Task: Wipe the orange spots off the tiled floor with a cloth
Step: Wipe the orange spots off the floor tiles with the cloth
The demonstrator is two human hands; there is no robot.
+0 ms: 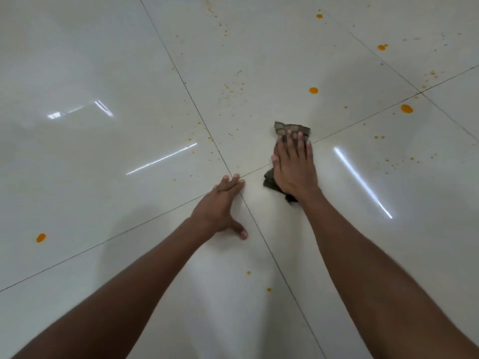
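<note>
My right hand [294, 167] lies flat, fingers spread, pressing a dark olive cloth [291, 128] onto the glossy white tiled floor [103, 73]. The cloth shows beyond my fingertips and again under my wrist. My left hand [220, 206] rests palm down on the floor, holding nothing, at the crossing of the tile joints. Larger orange spots sit beyond the cloth: one straight ahead [313, 90], one to the right [406, 108], two farther off [381, 47] [319, 16]. Another orange spot [40, 237] lies far to the left. Fine orange specks [230, 88] scatter ahead of my hands.
Dark grout lines [181, 79] cross the floor diagonally and meet by my left fingertips. Bright light reflections [160, 159] streak the tiles. Two small orange drops [248, 272] lie between my forearms.
</note>
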